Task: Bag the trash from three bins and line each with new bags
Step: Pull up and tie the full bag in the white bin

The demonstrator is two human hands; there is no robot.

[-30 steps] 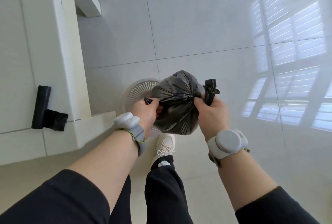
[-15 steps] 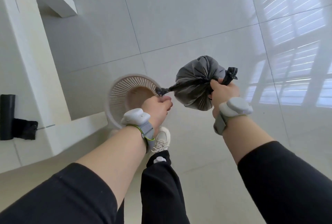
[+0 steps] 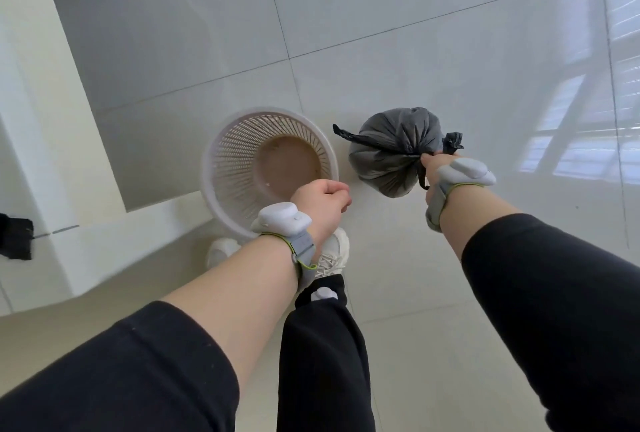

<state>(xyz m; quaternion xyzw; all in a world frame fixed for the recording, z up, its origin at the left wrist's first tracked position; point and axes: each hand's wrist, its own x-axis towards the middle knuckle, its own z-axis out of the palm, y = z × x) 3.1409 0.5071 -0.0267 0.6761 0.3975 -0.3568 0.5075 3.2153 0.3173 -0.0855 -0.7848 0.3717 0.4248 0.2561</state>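
A full dark grey trash bag (image 3: 391, 151), tied at its neck, hangs to the right of the bin. My right hand (image 3: 433, 168) grips it at the knot, with the two tie ends sticking out left and right. A white slatted bin (image 3: 221, 168) stands on the floor with no liner, its brown bottom showing. My left hand (image 3: 320, 203) hovers over the bin's near right rim, fingers curled, holding nothing.
A white cabinet or counter base (image 3: 104, 241) runs along the left beside the bin. Black bag material (image 3: 15, 237) lies on it at the far left edge. My white shoes (image 3: 332, 251) stand just behind the bin. Glossy tiled floor stretches ahead and right.
My left hand has let go of the bag's tie end and dropped back over the bin. The bag, now held by my right hand alone, has moved right, off the bin.
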